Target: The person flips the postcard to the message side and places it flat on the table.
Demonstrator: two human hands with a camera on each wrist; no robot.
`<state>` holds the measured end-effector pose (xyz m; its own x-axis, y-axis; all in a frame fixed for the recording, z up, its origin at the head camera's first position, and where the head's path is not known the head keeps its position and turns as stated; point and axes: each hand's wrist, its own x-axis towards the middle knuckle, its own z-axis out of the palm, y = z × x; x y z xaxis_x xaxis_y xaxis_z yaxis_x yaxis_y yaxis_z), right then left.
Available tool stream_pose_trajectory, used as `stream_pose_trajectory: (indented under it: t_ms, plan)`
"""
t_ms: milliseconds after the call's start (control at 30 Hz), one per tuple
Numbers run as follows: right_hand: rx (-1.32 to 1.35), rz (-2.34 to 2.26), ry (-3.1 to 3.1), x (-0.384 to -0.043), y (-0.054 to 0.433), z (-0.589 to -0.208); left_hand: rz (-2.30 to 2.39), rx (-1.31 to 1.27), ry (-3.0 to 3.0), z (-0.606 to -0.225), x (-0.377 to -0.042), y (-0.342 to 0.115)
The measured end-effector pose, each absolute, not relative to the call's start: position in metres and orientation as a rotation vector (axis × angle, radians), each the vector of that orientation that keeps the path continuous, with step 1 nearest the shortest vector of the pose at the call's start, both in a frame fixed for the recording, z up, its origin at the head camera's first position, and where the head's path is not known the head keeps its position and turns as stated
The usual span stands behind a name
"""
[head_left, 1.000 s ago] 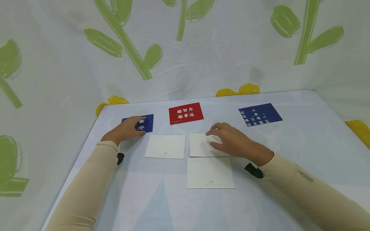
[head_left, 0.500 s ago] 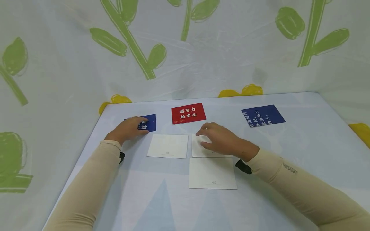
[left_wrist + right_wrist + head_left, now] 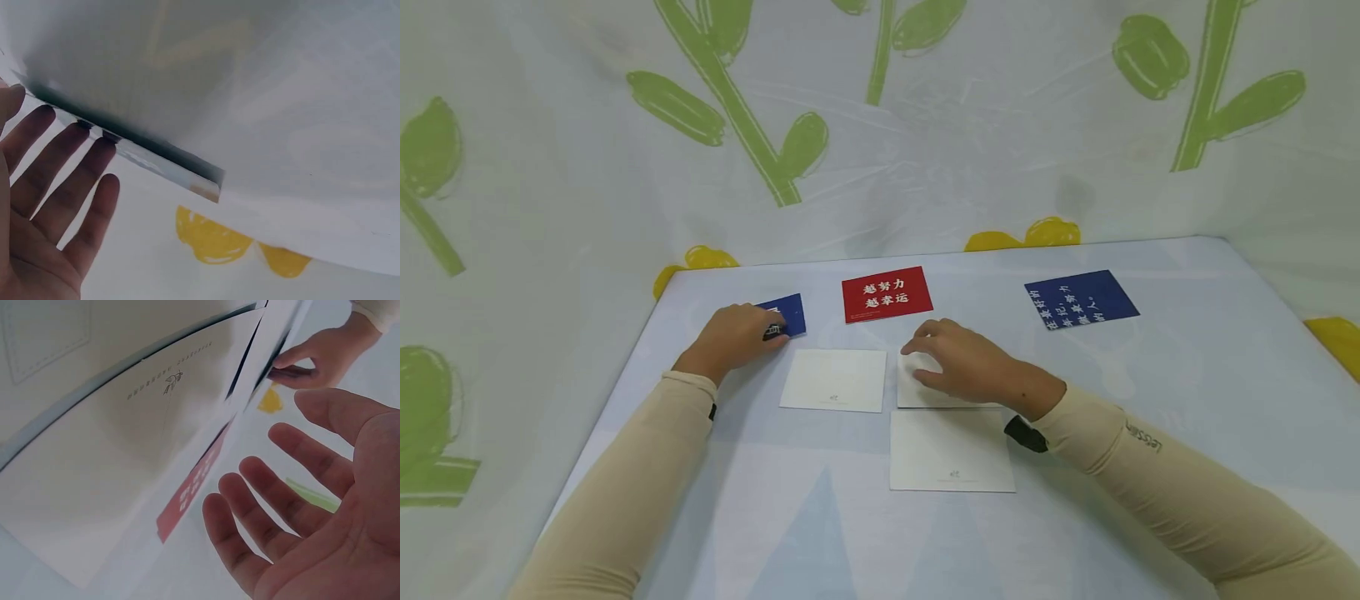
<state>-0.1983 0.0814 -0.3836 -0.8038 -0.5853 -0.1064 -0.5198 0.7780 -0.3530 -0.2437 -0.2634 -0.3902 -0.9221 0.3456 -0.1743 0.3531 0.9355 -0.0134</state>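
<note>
My left hand (image 3: 733, 337) is over a blue card (image 3: 792, 315) with white characters, at the back left of the table. In the left wrist view, nearly straight fingertips touch that card (image 3: 165, 164), seen almost edge-on; the little finger stands apart from it. Much of its printed face is hidden under the hand. My right hand (image 3: 966, 362) hovers over a white card (image 3: 917, 392), covering part of it. The right wrist view shows this hand's fingers (image 3: 269, 519) spread and relaxed, holding nothing, with a white card (image 3: 125, 469) beside them.
Another white card (image 3: 833, 381) lies to the left, and a third white card (image 3: 951, 450) lies nearer the front. Behind them are a red card (image 3: 887, 295) and, to the right, a second blue card (image 3: 1082, 300). A leaf-patterned cloth (image 3: 962, 167) rises behind the table.
My left hand has slid a little right over the blue card, covering more of it, and the card has turned slightly. My right hand has shifted left over the white card.
</note>
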Motion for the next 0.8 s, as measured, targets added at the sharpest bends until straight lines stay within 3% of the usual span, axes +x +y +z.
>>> stream_pose_trajectory:
  t_ms: [233,600,800]
  plan:
    - [-0.856,-0.462,2.771,-0.196,0.085,-0.384,-0.153,0.717,2.997,-0.393,-0.243,-0.261]
    - [-0.834,-0.505,2.772,-0.196,0.088,-0.385,-0.573,1.234,3.172,-0.395,-0.232,-0.256]
    - [-0.73,-0.818,2.689,-0.198,0.084,-0.381,-0.565,1.399,3.359,-0.4,-0.229,-0.252]
